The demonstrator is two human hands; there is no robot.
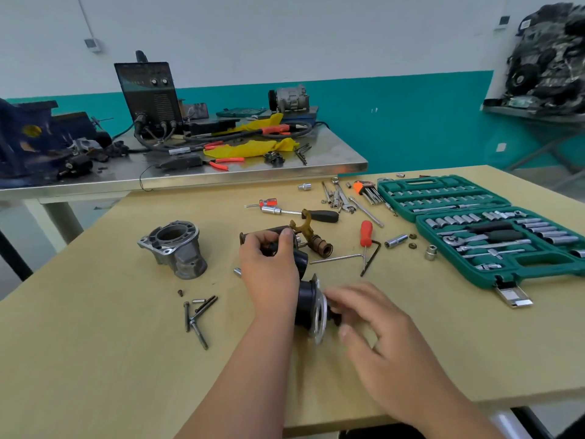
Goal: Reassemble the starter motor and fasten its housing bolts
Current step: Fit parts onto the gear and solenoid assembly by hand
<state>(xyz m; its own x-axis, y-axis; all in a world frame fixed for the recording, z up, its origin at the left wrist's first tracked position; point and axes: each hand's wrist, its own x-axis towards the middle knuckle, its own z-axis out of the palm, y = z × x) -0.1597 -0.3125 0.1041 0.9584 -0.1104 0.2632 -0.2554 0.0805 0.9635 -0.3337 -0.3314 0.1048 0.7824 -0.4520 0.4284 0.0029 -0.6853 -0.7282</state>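
Inspection record: the left hand (269, 270) gripped a dark cylindrical part (270, 232) over a light wooden table (95, 343), fingers curled round it. The right hand (376, 324), blurred, met the end of a black motor body (307, 299) bearing a metal flange (320, 315); its grip could not be confirmed. An aluminium housing (174, 248) stood upright to the left, well apart. Loose bolts (187, 316) lay near it. A fork lever with brass pinion (313, 239) lay just beyond the left hand. An open green socket set (544, 268) sat at the right.

The table (95, 359) is matt wood, the housing (182, 248) dull cast metal, the socket case (468, 182) green plastic.
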